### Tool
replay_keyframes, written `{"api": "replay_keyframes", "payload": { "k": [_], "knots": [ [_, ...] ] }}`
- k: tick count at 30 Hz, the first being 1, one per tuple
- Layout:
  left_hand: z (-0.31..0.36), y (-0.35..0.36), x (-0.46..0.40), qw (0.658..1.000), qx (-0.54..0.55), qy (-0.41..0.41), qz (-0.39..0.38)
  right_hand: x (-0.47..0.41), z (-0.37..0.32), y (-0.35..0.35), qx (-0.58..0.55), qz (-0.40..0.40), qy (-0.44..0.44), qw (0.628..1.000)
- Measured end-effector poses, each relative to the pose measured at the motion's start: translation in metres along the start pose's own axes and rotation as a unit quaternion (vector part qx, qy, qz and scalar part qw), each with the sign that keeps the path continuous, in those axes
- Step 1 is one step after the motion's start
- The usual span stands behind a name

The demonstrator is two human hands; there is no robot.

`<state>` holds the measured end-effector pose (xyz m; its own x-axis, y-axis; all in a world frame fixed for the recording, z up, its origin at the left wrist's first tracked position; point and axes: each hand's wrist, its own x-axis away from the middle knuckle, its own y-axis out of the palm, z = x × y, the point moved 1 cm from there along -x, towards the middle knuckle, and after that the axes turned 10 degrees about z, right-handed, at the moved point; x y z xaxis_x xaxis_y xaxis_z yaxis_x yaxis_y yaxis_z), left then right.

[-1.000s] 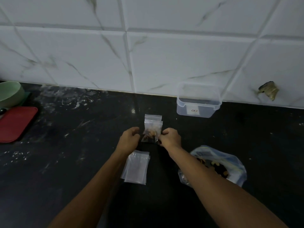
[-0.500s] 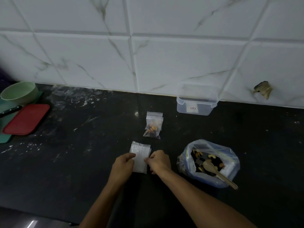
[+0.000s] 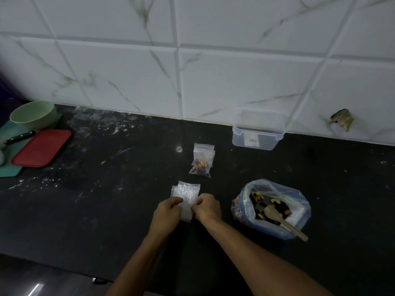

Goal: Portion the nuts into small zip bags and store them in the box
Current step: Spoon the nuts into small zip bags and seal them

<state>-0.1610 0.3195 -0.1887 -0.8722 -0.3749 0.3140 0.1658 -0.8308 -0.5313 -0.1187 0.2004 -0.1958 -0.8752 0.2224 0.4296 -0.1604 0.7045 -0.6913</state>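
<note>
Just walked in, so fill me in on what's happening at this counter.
A person is portioning nuts. Both the left hand and right hand pinch the stack of empty zip bags. Filled zip bags lie behind it on the counter. The nut bag holds a wooden spoon; the clear box waits by the wall.

A dark, scuffed surface (image 3: pixel 106 199) carries empty zip bags (image 3: pixel 185 195) at centre, filled bags (image 3: pixel 202 161) at 12 o'clock, a clear box (image 3: pixel 256 136) at 1, a nut bag (image 3: pixel 271 208) at 3, and a red lid (image 3: pixel 41 147) at 10.
</note>
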Motion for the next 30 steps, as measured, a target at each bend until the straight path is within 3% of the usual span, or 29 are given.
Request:
{"api": "replay_keyframes", "payload": {
  "k": [5,9,13,18,21,24,27,30],
  "knots": [
    [0.009,-0.003,0.005,0.999,0.027,0.007,0.024,0.007,0.006,-0.011,-0.031,0.006,-0.041,0.999],
    [0.035,-0.005,0.008,0.995,0.094,-0.004,0.033,0.02,0.004,-0.037,-0.06,0.014,-0.122,0.991],
    [0.074,-0.007,0.008,0.984,0.174,-0.026,-0.01,0.03,0.008,-0.065,-0.035,0.099,-0.224,0.969],
    [0.113,0.002,0.014,0.972,0.216,-0.066,-0.068,0.035,0.024,-0.096,0.022,0.225,-0.339,0.913],
    [0.127,0.012,0.019,0.978,0.183,-0.028,-0.095,0.04,0.035,-0.113,0.011,0.227,-0.329,0.917],
    [0.134,0.023,0.026,0.987,0.095,0.065,-0.11,0.049,0.043,-0.134,-0.06,0.21,-0.264,0.94],
    [0.142,0.034,0.035,0.977,0.026,0.155,-0.141,0.055,0.043,-0.157,-0.168,0.184,-0.172,0.953],
    [0.15,0.046,0.046,0.962,0.009,0.205,-0.18,0.053,0.043,-0.176,-0.189,0.119,-0.109,0.969]
  ]
}}
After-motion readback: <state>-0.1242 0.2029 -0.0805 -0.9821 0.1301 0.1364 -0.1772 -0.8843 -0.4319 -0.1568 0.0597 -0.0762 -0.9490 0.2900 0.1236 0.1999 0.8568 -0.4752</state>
